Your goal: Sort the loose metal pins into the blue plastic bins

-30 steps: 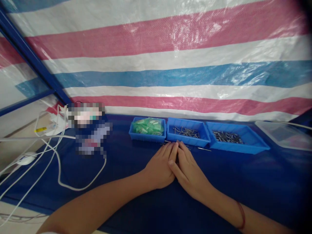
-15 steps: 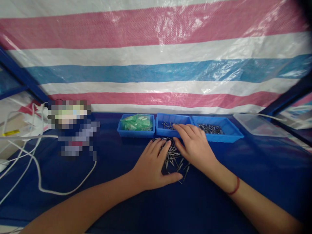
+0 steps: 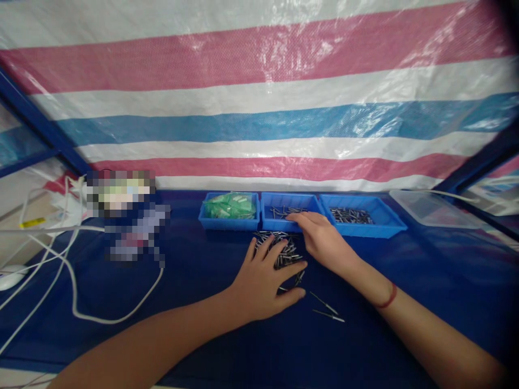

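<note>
A heap of small metal pins (image 3: pixel 279 248) lies on the dark blue table cloth (image 3: pixel 203 270) in front of three blue bins. My left hand (image 3: pixel 263 278) rests flat on the near side of the heap, fingers spread. Beyond the heap, my right hand (image 3: pixel 322 240) lies palm down, its fingers reaching over the front edge of the middle bin (image 3: pixel 290 213), which holds a few pins. Two loose pins (image 3: pixel 326 309) lie nearer to me. The left bin (image 3: pixel 229 210) holds green packets. The right bin (image 3: pixel 360 219) holds more pins.
White cables (image 3: pixel 77 292) loop across the left of the table beside a blurred patch (image 3: pixel 125 216). A clear plastic tray (image 3: pixel 432 208) sits at the far right. A striped tarp (image 3: pixel 259 97) hangs behind the bins, framed by blue bars (image 3: pixel 40 124).
A second ago my hands lay pressed together, covering the heap. They have spread apart, uncovering the pins. My right hand moved toward the middle bin, and two pins now lie apart, nearer to me.
</note>
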### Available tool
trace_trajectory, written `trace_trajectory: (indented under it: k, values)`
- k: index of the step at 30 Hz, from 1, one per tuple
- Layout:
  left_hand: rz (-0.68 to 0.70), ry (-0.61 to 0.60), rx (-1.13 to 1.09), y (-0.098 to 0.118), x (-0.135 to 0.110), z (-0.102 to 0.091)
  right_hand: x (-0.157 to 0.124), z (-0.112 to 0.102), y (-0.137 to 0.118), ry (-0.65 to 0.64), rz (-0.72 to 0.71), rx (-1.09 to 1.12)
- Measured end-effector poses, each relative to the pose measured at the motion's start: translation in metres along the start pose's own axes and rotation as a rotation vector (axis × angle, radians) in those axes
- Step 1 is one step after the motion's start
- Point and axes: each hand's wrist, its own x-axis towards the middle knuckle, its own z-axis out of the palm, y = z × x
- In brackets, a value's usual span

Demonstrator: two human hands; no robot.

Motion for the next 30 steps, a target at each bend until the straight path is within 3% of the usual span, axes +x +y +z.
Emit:
trace_trajectory:
  k: [2,5,7,9,12,15,17,19,26,30]
  values:
    - [-0.008,0.004,-0.007,-0.001,0.001,0.001,-0.002,-0.023,0.004,0.028,-0.015,0.025]
    - [-0.027,0.000,-0.015,-0.002,0.003,0.002,-0.017,-0.056,0.007,0.130,0.180,-0.020]
    - [-0.039,-0.001,-0.025,-0.003,0.004,0.002,-0.032,-0.064,0.006,0.037,0.221,-0.053]
    - [-0.050,0.006,-0.035,-0.004,0.005,0.001,-0.047,-0.057,0.004,-0.079,0.176,-0.109]
    - [-0.020,0.027,-0.035,-0.001,0.004,-0.003,-0.059,-0.031,0.003,-0.143,0.146,-0.245]
    - [0.185,0.036,-0.049,0.006,0.001,-0.006,-0.059,-0.012,0.002,-0.168,0.136,-0.334]
    - [0.360,0.028,-0.067,0.012,-0.002,-0.006,-0.057,-0.008,0.003,-0.158,0.145,-0.343]
    - [0.451,0.004,-0.066,0.017,-0.005,-0.003,-0.056,-0.007,0.003,-0.142,0.167,-0.305]
    - [0.404,-0.076,-0.117,0.026,-0.009,0.007,-0.057,-0.001,0.004,-0.139,0.211,-0.164]
    - [0.487,-0.012,-0.019,0.029,-0.007,0.007,-0.058,0.004,0.004,-0.161,0.131,-0.202]
